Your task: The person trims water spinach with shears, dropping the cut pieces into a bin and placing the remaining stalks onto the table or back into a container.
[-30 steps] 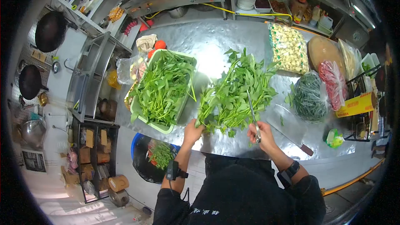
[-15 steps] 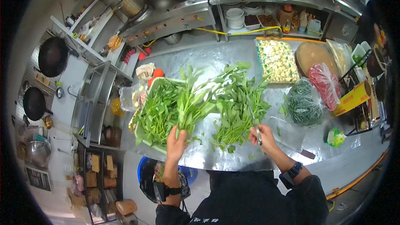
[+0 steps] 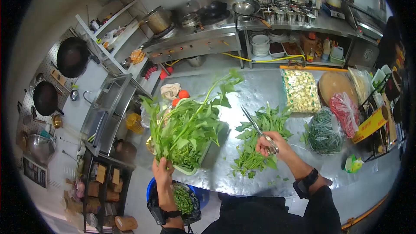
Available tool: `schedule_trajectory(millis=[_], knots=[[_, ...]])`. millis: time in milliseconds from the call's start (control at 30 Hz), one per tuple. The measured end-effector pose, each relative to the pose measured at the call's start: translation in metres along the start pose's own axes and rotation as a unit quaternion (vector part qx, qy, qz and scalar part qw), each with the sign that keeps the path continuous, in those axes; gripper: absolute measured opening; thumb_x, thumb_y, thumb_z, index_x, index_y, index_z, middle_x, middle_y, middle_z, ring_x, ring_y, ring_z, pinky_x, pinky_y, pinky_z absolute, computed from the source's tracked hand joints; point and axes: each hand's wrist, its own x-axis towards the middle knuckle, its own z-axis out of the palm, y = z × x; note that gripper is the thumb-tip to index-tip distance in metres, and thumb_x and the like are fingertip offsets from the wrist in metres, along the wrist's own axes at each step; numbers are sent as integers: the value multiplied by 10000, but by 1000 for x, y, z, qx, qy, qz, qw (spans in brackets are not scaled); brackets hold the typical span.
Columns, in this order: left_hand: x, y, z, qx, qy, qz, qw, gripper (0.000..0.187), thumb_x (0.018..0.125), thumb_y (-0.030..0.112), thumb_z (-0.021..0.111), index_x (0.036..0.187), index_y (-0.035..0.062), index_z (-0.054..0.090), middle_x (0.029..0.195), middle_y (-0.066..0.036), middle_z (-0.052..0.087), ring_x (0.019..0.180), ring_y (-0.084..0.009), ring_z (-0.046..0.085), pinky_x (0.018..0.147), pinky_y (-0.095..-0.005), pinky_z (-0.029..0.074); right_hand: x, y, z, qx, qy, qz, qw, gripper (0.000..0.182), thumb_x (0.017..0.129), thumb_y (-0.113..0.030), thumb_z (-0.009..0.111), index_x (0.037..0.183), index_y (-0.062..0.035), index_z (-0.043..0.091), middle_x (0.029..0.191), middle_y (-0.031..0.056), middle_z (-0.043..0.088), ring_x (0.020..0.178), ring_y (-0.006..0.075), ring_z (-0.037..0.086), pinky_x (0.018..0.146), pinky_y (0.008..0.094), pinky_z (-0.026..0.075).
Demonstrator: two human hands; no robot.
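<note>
A bunch of leafy green stems [image 3: 173, 128] is gripped at its lower end by my left hand [image 3: 163, 171], above a light green basket [image 3: 189, 171] of leaves. My right hand [image 3: 272, 145] is closed around the handles of metal scissors [image 3: 252, 118], whose blades point up and left. Beneath and beside the scissors, a loose pile of greens [image 3: 255, 151] lies on the steel table [image 3: 216, 180]. Below my left hand, a blue bin [image 3: 151, 186] with a black liner holds green stems [image 3: 183, 199].
Tomatoes [image 3: 183, 94] and a cloth [image 3: 170, 90] lie behind the basket. To the right are a bag of pale pieces [image 3: 300, 91], a round board [image 3: 338, 86], a bag of green strands [image 3: 325, 132] and a red bag [image 3: 344, 110]. Stoves [image 3: 195, 45] stand at the back.
My left hand has moved left and down with the bunch, away from the pile on the table. The scissors now tilt further left. The view has shifted, showing more of the back wall.
</note>
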Motion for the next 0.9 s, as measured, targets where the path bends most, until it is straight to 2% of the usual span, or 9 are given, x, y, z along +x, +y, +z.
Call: schedule_trajectory(millis=[133, 300, 333, 433, 533, 633, 833, 900], knots=[[4, 8, -45, 47, 4, 13, 999, 175, 862, 164, 528, 980, 36, 510, 614, 18, 415, 454, -59, 345, 384, -208, 255, 38, -19, 26, -63, -41, 22, 997, 391, 863, -364, 578, 704, -7, 591, 621, 50, 594, 487, 86, 544, 434, 208, 419], [1, 14, -90, 79, 21, 10, 997, 205, 851, 177, 525, 980, 17, 519, 613, 16, 420, 440, -64, 347, 384, -206, 252, 84, -6, 63, -119, -104, 109, 981, 465, 820, -465, 604, 691, -18, 586, 614, 75, 599, 485, 107, 558, 420, 224, 423], [0, 12, -98, 75, 41, -2, 996, 184, 853, 160, 514, 970, 18, 523, 614, 14, 422, 449, -63, 352, 388, -207, 252, 90, -4, 70, -134, -109, 126, 977, 471, 816, -474, 606, 689, -21, 585, 614, 78, 600, 485, 111, 559, 420, 224, 424], [2, 6, -126, 66, 30, -7, 997, 199, 872, 243, 553, 902, 55, 493, 606, 9, 423, 451, -76, 373, 375, -219, 263, 108, 4, 87, -171, -136, 157, 963, 495, 809, -503, 602, 677, -27, 572, 620, 87, 601, 489, 123, 565, 419, 242, 437], [0, 7, -142, 70, 26, -9, 997, 189, 877, 238, 546, 892, 58, 490, 603, 9, 423, 450, -76, 374, 379, -219, 264, 118, 12, 101, -204, -133, 176, 954, 531, 788, -539, 612, 668, -23, 563, 626, 93, 598, 492, 128, 567, 417, 260, 444], [1, 9, -152, 71, 12, -8, 997, 185, 879, 231, 541, 896, 54, 490, 611, 8, 432, 456, -75, 382, 381, -219, 271, 121, 8, 115, -230, -141, 191, 944, 535, 784, -544, 617, 668, -25, 557, 612, 90, 590, 483, 131, 560, 412, 256, 437], [6, -2, -177, 109, 43, -3, 993, 203, 871, 236, 545, 910, 39, 519, 628, -1, 459, 463, -81, 400, 382, -220, 287, 130, 17, 125, -245, -154, 208, 934, 515, 793, -531, 616, 660, -38, 548, 585, 81, 581, 476, 127, 553, 408, 252, 429], [5, 7, -177, 74, 42, -28, 996, 137, 852, 145, 513, 898, 18, 534, 637, 3, 470, 510, -84, 423, 434, -224, 319, 134, 15, 131, -248, -159, 212, 932, 506, 790, -526, 622, 657, -43, 546, 585, 80, 581, 475, 126, 553, 407, 250, 428]])
